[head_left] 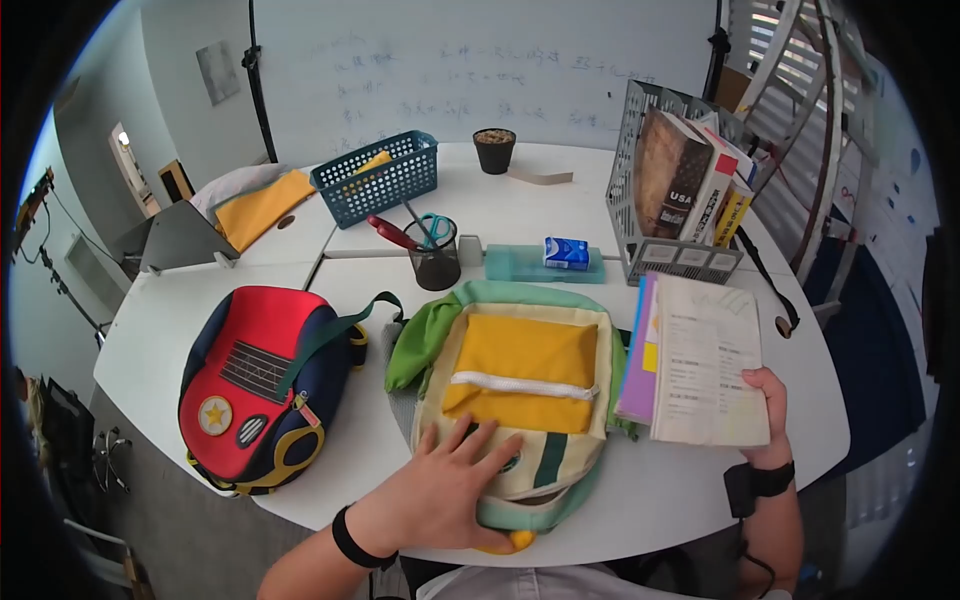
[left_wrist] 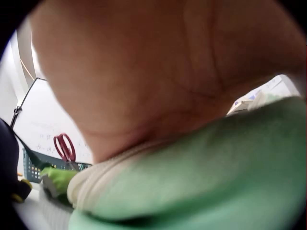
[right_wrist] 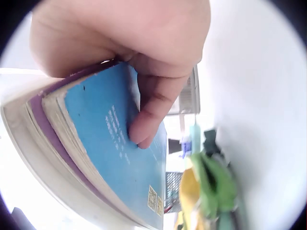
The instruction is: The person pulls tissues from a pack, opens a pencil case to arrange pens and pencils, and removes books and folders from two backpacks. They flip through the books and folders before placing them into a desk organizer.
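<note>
A cream, green and yellow backpack lies flat on the table, a white zipper across its yellow pocket. The left hand rests on its lower part with fingers spread; in the left wrist view the palm lies against the light green fabric. To the right of the backpack, the right hand grips a stack of books by the edge, thumb over the top one. The right wrist view shows curled fingers on the blue cover of the stack.
A red and navy backpack lies at left. Behind are a mesh pen cup, a teal case with a blue packet, a perforated basket, a small pot and a grey rack of books.
</note>
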The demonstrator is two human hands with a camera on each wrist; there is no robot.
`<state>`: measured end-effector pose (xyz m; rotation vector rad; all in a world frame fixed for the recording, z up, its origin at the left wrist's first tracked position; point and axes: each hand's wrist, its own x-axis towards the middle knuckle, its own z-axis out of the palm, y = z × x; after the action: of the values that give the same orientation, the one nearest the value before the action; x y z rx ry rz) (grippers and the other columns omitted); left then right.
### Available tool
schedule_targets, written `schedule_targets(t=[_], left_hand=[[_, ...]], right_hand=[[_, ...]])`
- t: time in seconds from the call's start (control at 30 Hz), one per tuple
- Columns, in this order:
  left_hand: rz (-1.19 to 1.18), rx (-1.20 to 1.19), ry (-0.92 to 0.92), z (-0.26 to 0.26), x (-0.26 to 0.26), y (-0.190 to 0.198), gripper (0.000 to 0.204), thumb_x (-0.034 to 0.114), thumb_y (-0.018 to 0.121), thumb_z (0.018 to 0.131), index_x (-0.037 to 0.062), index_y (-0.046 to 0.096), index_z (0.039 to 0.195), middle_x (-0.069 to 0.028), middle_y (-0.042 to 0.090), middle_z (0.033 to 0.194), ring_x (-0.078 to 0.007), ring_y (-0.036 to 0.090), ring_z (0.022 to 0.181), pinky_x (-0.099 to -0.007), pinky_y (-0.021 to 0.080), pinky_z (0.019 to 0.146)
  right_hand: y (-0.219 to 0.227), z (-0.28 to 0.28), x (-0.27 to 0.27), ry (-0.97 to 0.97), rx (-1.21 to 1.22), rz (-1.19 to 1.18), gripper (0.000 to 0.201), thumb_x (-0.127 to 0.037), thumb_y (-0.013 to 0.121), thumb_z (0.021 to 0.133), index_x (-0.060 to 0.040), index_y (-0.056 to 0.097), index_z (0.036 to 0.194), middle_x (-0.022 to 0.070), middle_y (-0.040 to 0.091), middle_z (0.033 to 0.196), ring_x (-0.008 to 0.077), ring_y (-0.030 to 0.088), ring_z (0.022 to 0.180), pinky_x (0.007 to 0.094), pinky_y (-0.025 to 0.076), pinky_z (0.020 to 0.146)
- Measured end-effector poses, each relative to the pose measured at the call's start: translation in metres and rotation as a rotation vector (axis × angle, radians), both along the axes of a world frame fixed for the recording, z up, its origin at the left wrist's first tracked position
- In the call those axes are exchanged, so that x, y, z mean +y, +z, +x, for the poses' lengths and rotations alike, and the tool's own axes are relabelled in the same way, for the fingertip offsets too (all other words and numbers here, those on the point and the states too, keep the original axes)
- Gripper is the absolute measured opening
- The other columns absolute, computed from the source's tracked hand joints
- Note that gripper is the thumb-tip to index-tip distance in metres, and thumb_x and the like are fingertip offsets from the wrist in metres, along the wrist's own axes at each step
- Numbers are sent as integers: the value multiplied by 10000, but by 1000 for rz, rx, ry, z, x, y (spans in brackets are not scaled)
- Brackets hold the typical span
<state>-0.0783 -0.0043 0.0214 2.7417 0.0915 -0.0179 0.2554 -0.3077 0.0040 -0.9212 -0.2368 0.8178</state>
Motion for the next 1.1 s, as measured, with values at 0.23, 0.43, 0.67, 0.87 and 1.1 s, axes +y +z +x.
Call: schedule_targets(t=[0.23, 0.43, 0.67, 0.87, 1.1], left_hand=[[29, 36, 180, -52, -2, -7, 1076, 763, 849, 724, 67, 604, 1507, -238, 583, 1549, -544, 448, 1493, -686, 308, 1242], [44, 14, 155, -93, 13, 10, 946, 697, 843, 794, 57, 635, 1459, -239, 635, 1476, -506, 506, 1461, -664, 352, 1232], [465, -391, 713, -153, 64, 52, 563, 209, 970, 641, 24, 776, 1136, -154, 758, 1226, -367, 717, 1181, -488, 562, 1067], [-126, -541, 1163, -201, 137, 4, 251, 122, 814, 917, -42, 757, 1098, -24, 734, 873, -77, 642, 859, -280, 535, 789], [16, -1192, 994, -218, 177, 81, 303, 196, 707, 1085, -82, 730, 1203, -3, 735, 1038, -62, 609, 922, -237, 495, 834]], right_hand=[[-45, 40, -20, 64, 26, -215, 699, -128, 546, 914, 75, 431, 1573, 237, 597, 1528, 360, 624, 1368, 445, 492, 1170], [-31, 31, 7, 148, -302, -363, 715, -24, 548, 885, 71, 430, 1584, 238, 608, 1506, 332, 646, 1342, 401, 507, 1148], [23, -2, 33, -213, -1339, -945, 754, 57, 640, 880, -16, 459, 1609, 86, 643, 1325, 209, 612, 1063, 325, 535, 949], [46, -112, 103, 593, -1309, -661, 876, -370, 806, 931, -112, 413, 1670, 320, 325, 1710, 450, 543, 1449, 503, 494, 1149], [-19, -138, 150, 689, -1676, -578, 846, -422, 804, 887, -250, 481, 1650, 345, 253, 1723, 603, 326, 1532, 617, 317, 1256]])
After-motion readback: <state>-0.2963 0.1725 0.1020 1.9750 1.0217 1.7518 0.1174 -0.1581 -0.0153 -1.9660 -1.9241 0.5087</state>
